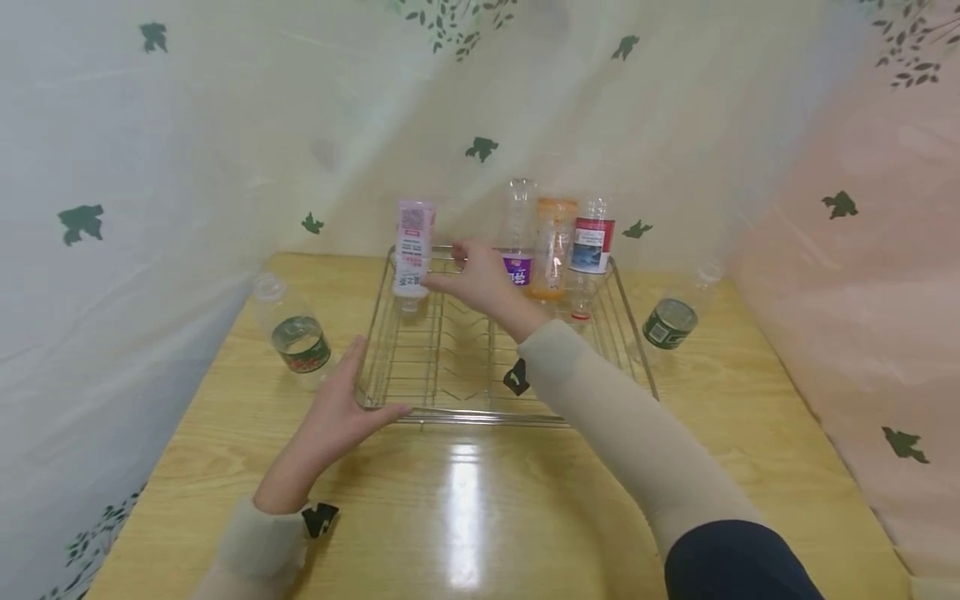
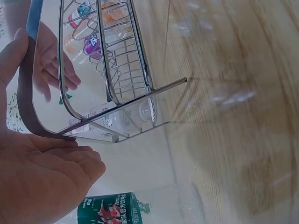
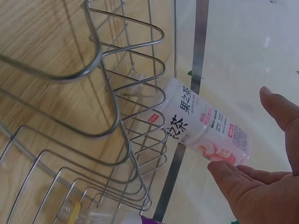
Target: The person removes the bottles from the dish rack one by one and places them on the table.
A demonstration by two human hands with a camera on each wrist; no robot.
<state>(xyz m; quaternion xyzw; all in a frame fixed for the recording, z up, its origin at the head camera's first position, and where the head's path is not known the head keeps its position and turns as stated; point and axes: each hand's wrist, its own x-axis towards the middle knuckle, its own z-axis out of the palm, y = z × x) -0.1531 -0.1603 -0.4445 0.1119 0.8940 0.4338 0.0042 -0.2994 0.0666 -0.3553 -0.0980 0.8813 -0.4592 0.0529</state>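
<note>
A wire dish rack (image 1: pixel 480 414) stands on the wooden table. A pale pink-labelled bottle (image 1: pixel 412 250) stands upside down at its back left, tilted in the right wrist view. My right hand (image 1: pixel 483 283) reaches over the rack beside this bottle, thumb and fingers spread; in the right wrist view the fingertips are close to its base, seemingly without gripping it. My left hand (image 1: pixel 341 417) rests at the rack's front left corner, thumb along the front rail and straight fingers along the left side. The left wrist view shows the rack's metal rim (image 2: pixel 27 93) between thumb and fingers.
At the rack's back right stand a purple-labelled bottle (image 1: pixel 517 267), an orange bottle (image 1: pixel 553 250) and a red-and-blue-labelled bottle (image 1: pixel 591 246), upside down. Green-labelled clear bottles stand outside the rack, one at left (image 1: pixel 300 342) and one at right (image 1: pixel 670 322). A patterned curtain (image 1: pixel 337 108) hangs behind.
</note>
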